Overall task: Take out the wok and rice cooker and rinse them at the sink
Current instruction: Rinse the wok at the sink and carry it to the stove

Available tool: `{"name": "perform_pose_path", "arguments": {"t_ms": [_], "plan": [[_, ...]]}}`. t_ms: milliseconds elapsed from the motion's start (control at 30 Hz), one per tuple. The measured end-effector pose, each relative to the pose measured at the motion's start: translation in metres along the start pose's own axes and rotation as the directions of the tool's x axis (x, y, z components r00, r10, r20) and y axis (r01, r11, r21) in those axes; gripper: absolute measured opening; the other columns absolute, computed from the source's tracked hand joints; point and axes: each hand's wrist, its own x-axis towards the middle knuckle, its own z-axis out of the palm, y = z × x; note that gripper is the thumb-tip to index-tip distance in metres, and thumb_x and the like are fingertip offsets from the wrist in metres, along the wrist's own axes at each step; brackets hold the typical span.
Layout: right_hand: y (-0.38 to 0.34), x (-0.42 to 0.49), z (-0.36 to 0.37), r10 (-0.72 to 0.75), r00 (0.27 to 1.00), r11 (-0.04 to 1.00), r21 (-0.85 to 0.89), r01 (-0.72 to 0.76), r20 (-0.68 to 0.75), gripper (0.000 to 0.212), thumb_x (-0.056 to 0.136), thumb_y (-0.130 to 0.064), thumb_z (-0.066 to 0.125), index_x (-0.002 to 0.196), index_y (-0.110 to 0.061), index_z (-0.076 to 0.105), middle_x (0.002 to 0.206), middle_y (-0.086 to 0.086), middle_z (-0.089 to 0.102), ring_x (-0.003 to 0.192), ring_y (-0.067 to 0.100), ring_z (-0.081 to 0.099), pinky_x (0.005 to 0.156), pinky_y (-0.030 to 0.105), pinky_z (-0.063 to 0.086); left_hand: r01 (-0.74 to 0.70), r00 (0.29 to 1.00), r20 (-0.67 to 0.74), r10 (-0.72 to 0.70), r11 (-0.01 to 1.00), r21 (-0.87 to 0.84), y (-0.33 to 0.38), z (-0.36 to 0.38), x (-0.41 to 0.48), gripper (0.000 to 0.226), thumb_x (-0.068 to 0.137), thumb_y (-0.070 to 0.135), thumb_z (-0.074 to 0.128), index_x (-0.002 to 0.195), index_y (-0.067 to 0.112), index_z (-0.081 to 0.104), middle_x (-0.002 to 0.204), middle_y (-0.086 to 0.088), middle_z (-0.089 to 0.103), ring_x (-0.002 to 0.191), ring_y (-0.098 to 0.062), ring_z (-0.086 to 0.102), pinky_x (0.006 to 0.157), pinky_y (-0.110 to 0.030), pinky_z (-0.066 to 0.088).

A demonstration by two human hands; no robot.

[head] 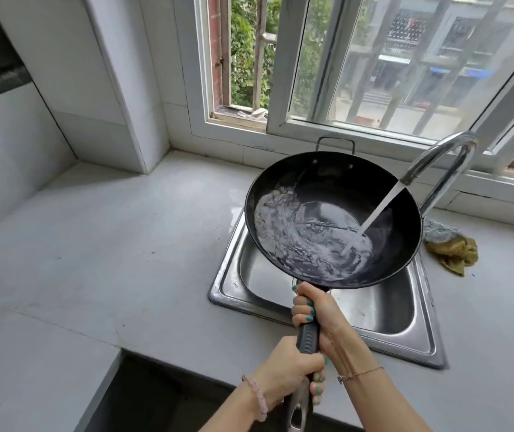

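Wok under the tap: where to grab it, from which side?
The long black handle, from the near side: it juts from the wok toward the person, over the front of the sink. The bowl is wide, wet and filling, so two hands stacked probably suit it, right hand by the bowl, left hand at the end.

Black wok, long handle near, loop handle far, tilted above steel sink; water swirling inside.

Glossy black wok (brushed-steel sink)
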Motion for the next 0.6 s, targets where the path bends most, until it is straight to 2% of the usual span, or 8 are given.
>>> {"name": "perform_pose_path", "arguments": {"t_ms": [200, 400, 533, 600], "plan": [[0.004, 0.001, 0.004, 0.099, 0.992, 0.989, 0.100, -0.106, 0.071, 0.030, 0.090, -0.003, 0.040, 0.064, -0.016, 0.033, 0.040, -0.009, 0.021, 0.026, 0.002, 0.021, 0.024, 0.012, 0.020, -0.002, 0.999, -0.041, 0.003, 1.000, 0.021, 0.002, -0.004, -0.006, 0.016, 0.078, -0.003, 0.047, 0.065, 0.007, 0.043, 0.046, -0.004, 0.045, 0.035, -0.015, 0.044, 0.039, -0.022, 0.042], [0.008, 0.005, 0.014, 0.193, 0.971, 0.966, 0.146, -0.213, 0.141, 0.036, 0.083, -0.003, 0.044, 0.057, -0.020, 0.026, 0.037, -0.008, 0.021, 0.025, 0.003, 0.022, 0.024, 0.013, 0.020, -0.006, 0.994, -0.110, 0.013, 0.998, 0.058, 0.010, -0.010, -0.013, 0.020, 0.079, -0.005, 0.047, 0.063, 0.006, 0.044, 0.045, -0.005, 0.047, 0.036, -0.015, 0.045, 0.037, -0.022, 0.042], [0.008, 0.010, 0.019, 0.202, 0.963, 0.961, 0.151, -0.230, 0.180, 0.040, 0.082, -0.006, 0.045, 0.048, -0.019, 0.028, 0.050, -0.011, 0.010, 0.024, 0.003, 0.021, 0.024, 0.013, 0.020, 0.002, 0.990, -0.142, 0.011, 0.996, 0.090, 0.017, -0.014, -0.015, 0.020, 0.079, -0.003, 0.047, 0.062, 0.007, 0.045, 0.044, -0.003, 0.048, 0.035, -0.015, 0.046, 0.038, -0.023, 0.043], [0.007, 0.011, 0.022, 0.208, 0.956, 0.955, 0.167, -0.244, 0.207, 0.043, 0.084, -0.007, 0.043, 0.045, -0.018, 0.030, 0.051, -0.012, 0.009, 0.027, 0.002, 0.015, 0.024, 0.013, 0.019, 0.004, 0.987, -0.160, 0.018, 0.991, 0.137, 0.020, -0.014, -0.016, 0.020, 0.078, -0.002, 0.048, 0.060, 0.008, 0.046, 0.044, -0.002, 0.049, 0.036, -0.014, 0.047, 0.038, -0.022, 0.044]]}}
